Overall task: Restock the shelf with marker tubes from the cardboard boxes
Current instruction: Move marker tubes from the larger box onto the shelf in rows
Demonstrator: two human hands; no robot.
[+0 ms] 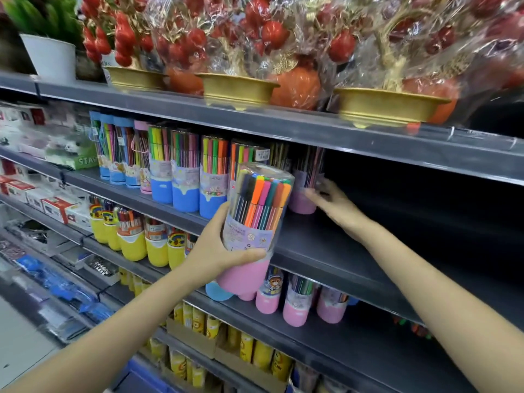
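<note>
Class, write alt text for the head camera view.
A left hand grips a pink-based marker tube while the right hand touches another pink tube on a dark shelf beside blue-based tubes.

Right hand (pixel 333 201) blurred; its grip on the pink tube (pixel 304 191) unclear.

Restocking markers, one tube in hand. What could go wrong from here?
1. The left hand grips the pink-based tube low and tilted; it might slip.
2. The right hand touches a tube on the shelf beside the blue-based row; a nudge could topple it.
</note>
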